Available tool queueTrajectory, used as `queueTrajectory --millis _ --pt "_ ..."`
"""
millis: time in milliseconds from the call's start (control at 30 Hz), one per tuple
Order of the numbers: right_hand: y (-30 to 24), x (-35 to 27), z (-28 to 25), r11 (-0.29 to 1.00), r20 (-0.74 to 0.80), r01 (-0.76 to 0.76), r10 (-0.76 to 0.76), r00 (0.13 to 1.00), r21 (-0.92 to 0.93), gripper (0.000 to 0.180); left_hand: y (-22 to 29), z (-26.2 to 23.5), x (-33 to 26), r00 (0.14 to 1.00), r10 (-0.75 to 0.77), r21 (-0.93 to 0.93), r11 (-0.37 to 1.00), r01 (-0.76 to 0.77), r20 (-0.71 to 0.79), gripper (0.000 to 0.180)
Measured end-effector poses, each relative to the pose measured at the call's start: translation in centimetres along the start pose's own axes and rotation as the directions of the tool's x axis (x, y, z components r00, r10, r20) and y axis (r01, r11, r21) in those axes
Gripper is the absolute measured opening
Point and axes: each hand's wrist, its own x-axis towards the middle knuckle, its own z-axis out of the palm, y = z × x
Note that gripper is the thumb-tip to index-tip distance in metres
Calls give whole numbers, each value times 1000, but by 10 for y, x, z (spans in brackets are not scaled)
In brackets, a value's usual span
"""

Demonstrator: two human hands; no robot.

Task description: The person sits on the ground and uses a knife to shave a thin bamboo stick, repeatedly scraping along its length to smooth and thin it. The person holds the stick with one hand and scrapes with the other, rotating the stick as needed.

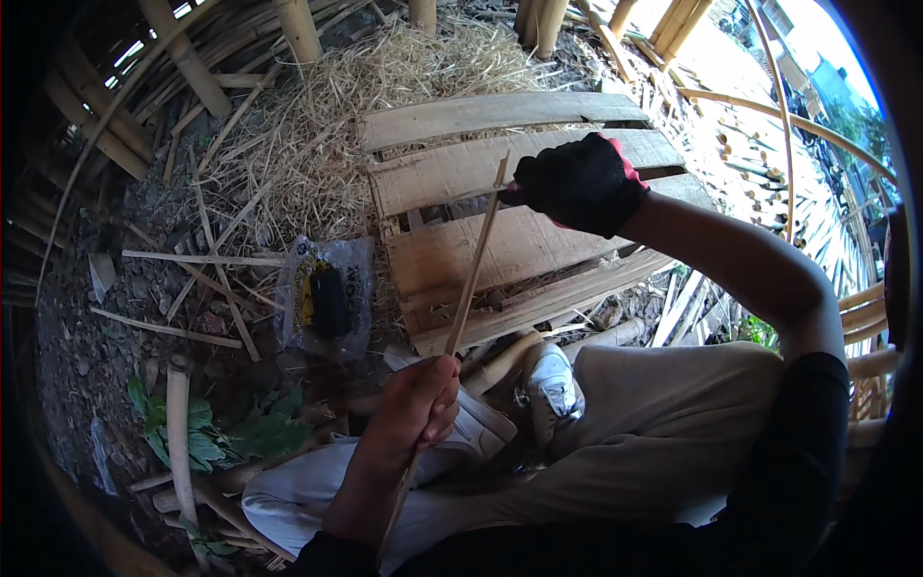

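Note:
A thin bamboo strip [470, 279] runs slantwise from my lap up over a low slatted wooden platform [461, 255]. My bare left hand [415, 399] is wrapped round its lower part. My right hand [580, 185], in a black and red glove, is closed beside the strip's upper end. A small sliver or notch shows on the strip there. Whatever the gloved fingers grip is hidden by the glove, and I cannot tell whether they touch the strip.
Pale shavings [327, 125] heap behind the platform. Left of it lies a clear plastic bag [356, 260] with a black and yellow item. Loose strips [168, 328], a bamboo pole [179, 442] and green leaves [202, 433] lie farther left. My white shoe [556, 382] is below the platform.

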Motion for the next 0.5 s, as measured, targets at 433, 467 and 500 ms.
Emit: queueTrajectory --millis 433,467,500 --pt "-29 -10 -11 949 69 90 -116 991 302 31 -1 -6 -2 999 -33 -42 999 33 12 34" --pt "-22 -6 -15 966 158 37 -79 984 254 32 -1 -6 -4 999 -44 -36 998 44 4 34" --pt "-16 -3 -21 978 259 -25 -31 965 207 32 -1 -5 -3 999 -39 -37 999 40 17 34"
